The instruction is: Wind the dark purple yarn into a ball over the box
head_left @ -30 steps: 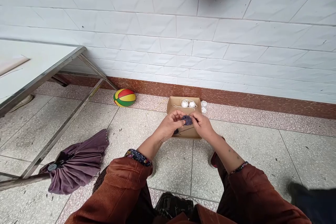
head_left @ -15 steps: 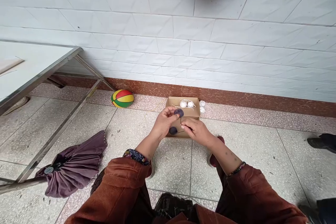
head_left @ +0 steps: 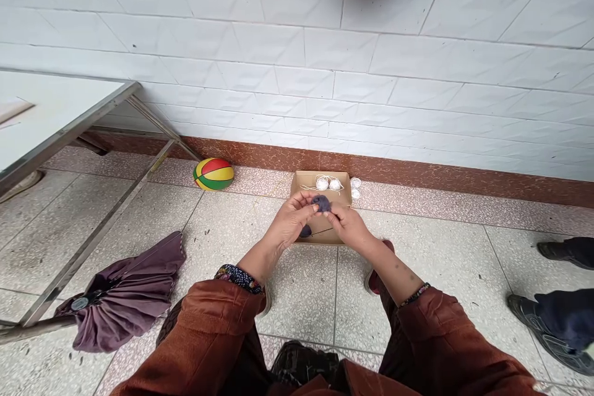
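On my feed the grey-blue yarn ball (head_left: 321,203) sits raised between the two hands, above the cardboard box (head_left: 327,238). The left hand (head_left: 290,223) comes in from eight o'clock, its grip pinching the ball between thumb and fingers. The right hand (head_left: 352,230), from four o'clock, has its fingertips bunched at the ball's lower edge; I can't tell whether that grip pinches yarn or merely touches it.

In the box, a darker yarn ball (head_left: 305,231) lies at seven o'clock, partly hidden, with a dark strand (head_left: 321,232) running toward the right hand. Two white yarn balls (head_left: 335,184) lie at twelve to one o'clock with loose ends. Farther out I see a striped ball (head_left: 213,174) past nine o'clock and a co-worker's shoes (head_left: 547,337) toward four.

My worry is the dark strand: a hard tug could roll the darker ball or snag on the white ends, and if the left pinch slackens, the held ball could drop and unwind.

Half a second ago the right hand was drawn below the ball, a strand stretched between; now it's up against it, and more of the co-worker's shoes shows.
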A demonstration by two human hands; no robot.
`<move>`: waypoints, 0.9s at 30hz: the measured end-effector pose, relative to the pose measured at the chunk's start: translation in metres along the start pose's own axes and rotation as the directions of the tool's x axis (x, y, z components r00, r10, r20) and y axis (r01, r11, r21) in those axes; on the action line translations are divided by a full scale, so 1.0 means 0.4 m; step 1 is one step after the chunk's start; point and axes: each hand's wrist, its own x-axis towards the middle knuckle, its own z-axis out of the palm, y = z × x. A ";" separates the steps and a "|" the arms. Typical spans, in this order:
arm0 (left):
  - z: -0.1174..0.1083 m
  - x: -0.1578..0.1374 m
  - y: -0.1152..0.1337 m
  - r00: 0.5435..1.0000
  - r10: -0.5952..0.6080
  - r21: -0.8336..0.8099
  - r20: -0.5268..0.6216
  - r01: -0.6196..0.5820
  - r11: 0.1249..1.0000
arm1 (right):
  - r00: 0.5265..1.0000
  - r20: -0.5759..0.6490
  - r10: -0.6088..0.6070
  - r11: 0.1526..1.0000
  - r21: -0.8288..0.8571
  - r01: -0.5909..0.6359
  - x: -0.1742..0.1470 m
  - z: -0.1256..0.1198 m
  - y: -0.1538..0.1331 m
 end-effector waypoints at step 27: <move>-0.016 0.023 -0.006 0.975 0.112 0.079 -0.194 -0.098 0.992 | 0.984 0.102 -0.144 0.988 -0.036 0.148 -0.013 0.014 -0.038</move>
